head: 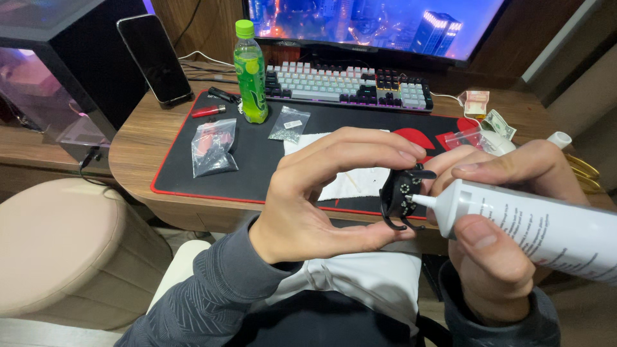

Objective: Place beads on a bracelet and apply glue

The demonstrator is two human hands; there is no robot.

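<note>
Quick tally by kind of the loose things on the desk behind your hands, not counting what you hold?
Plastic bags: 3 - dark one, small one, one at right
Bottles: 1 - green
Phones: 1 - leaning
Keyboards: 1
Lighters: 1 - red
Banknotes: 2 -
White cloths: 1
Total: 10

wooden desk (138, 144), beige stool (64, 244), wood-panelled wall (205, 26).
</note>
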